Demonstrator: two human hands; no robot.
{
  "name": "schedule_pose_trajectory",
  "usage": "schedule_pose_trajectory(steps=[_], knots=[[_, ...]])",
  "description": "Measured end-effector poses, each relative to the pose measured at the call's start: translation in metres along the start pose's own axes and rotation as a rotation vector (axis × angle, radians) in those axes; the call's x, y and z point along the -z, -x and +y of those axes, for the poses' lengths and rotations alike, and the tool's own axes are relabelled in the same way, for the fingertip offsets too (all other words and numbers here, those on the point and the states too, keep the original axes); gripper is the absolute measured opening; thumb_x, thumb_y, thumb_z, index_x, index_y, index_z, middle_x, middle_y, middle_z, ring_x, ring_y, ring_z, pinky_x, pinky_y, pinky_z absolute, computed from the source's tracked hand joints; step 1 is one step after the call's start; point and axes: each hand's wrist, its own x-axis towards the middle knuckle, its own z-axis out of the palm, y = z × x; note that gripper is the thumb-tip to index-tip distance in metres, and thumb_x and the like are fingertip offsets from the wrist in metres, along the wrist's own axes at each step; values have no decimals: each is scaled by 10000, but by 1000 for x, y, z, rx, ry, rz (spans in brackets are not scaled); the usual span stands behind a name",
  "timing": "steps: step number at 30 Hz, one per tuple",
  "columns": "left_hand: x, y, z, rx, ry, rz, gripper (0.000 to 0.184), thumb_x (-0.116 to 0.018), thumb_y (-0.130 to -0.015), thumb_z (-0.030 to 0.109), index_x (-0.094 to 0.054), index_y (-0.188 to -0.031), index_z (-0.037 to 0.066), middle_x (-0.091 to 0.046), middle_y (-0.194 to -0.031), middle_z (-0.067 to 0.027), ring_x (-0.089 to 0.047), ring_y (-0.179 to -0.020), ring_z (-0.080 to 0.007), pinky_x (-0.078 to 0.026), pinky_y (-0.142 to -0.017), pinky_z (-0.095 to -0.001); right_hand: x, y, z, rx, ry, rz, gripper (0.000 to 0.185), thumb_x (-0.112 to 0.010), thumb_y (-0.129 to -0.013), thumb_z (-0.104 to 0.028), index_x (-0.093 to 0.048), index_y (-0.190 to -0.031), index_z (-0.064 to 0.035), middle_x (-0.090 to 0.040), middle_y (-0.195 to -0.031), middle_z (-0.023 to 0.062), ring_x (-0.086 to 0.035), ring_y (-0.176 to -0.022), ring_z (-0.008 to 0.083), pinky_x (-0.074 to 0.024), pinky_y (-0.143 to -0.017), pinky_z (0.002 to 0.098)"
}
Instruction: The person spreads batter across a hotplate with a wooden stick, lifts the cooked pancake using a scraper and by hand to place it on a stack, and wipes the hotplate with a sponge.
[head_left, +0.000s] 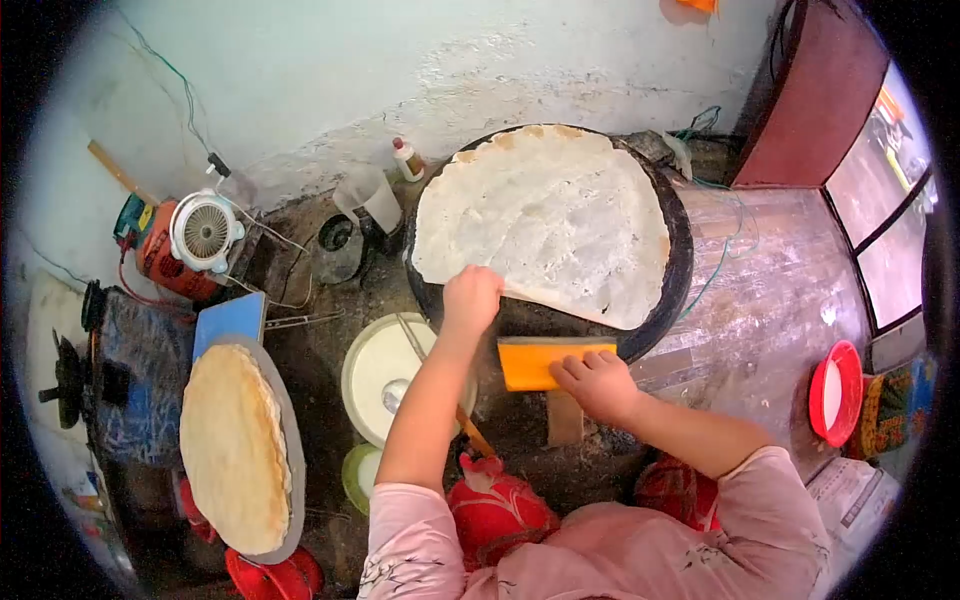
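Observation:
A large, thin flatbread [545, 215] covers most of a round black griddle [680, 270]. Its near edge is lifted off the griddle, and my left hand [473, 298] pinches that edge at the front left. My right hand [597, 385] grips a wide orange scraper [530, 366], which is held just in front of the griddle's near rim and apart from the bread. Below my left forearm is a bucket of pale batter [375, 350], with a ladle [397, 394] lying across it.
On the left, a stack of finished flatbreads [235, 450] rests on a round board [292, 470]. Behind it are a blower [205, 230] and an orange canister [165, 255]. A clear jug [375, 200] and a bottle [408, 160] stand by the wall. A red basin [838, 390] is at right.

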Motion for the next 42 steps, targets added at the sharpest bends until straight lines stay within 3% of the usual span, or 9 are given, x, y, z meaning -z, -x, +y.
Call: schedule_pose_trajectory(steps=[6, 8, 12, 14, 22, 26, 31, 35, 42], knots=[[21, -41, -2, 194, 23, 0, 105, -653, -695, 206, -663, -752, 119, -611, -703, -118, -593, -693, -296, -475, -601, -399, -11, -60, 23, -212, -23, 62, 200, -504, -732, -164, -538, -924, -121, -551, -866, 40, -551, -767, 230, -442, -619, 347], [25, -47, -9, 231, 102, 59, 165, -686, -673, 233, -656, -740, 85, -595, -645, -125, -584, -626, -285, -457, -564, -384, -9, -64, 5, -137, -161, -103, 169, -492, -747, -165, -539, -902, -118, -553, -859, 43, -560, -813, 237, -451, -663, 370], [26, -58, -22, 396, 373, -24, 224, -723, -660, 239, -651, -721, 36, -558, -560, -119, -538, -512, -232, -416, -524, -350, -24, -74, 0, 139, -240, 115, 135, -481, -760, -164, -556, -850, -96, -562, -814, 73, -569, -789, 245, -446, -693, 392], [22, -67, -28, 314, 327, 6, 222, -724, -658, 225, -651, -745, 35, -569, -583, -130, -545, -526, -242, -419, -527, -355, -26, -103, 15, -24, -100, -63, 135, -488, -754, -159, -561, -844, -91, -564, -853, 72, -562, -820, 235, -431, -691, 370], [60, -100, 9, 84, 303, 103, 177, -687, -686, 161, -666, -825, 53, -607, -655, -135, -584, -583, -266, -456, -572, -341, -57, -150, -8, 53, -193, 486, 75, -532, -658, -144, -562, -641, -78, -540, -694, 67, -541, -662, 221, -417, -564, 347], [76, -93, 28, -206, 282, 270, 113, -565, -675, 32, -635, -754, 73, -599, -769, -106, -565, -795, -299, -466, -668, -382, -61, -170, 22, -241, 169, 143, 71, -530, -692, -138, -565, -716, -81, -537, -699, 63, -539, -674, 207, -403, -563, 330], [91, -42, 55, -532, 150, 515, 190, -602, -649, -19, -613, -833, 24, -602, -881, -119, -584, -860, -298, -495, -734, -361, -46, -119, 40, -314, 223, 115, 111, -509, -719, -160, -541, -804, -96, -516, -763, 42, -517, -719, 197, -386, -551, 321], [59, 10, 32, -406, 122, 513, 257, -594, -653, -58, -616, -898, 19, -594, -926, -119, -579, -895, -307, -494, -755, -366, 1, -19, 25, 118, 87, 85, 416, -528, -675, -185, -535, -1065, -43, -522, -852, 47, -497, -705, 180, -404, -576, 321], [4, 58, 17, -162, 103, 285, 372, -618, -668, -8, -574, -1034, 43, -552, -1060, -134, -506, -1046, -326, -449, -848, -379, 30, 74, 62, -7, 13, 6, 344, -525, -708, -201, -548, -1029, -80, -524, -841, 36, -515, -726, 184, -411, -610, 327]])
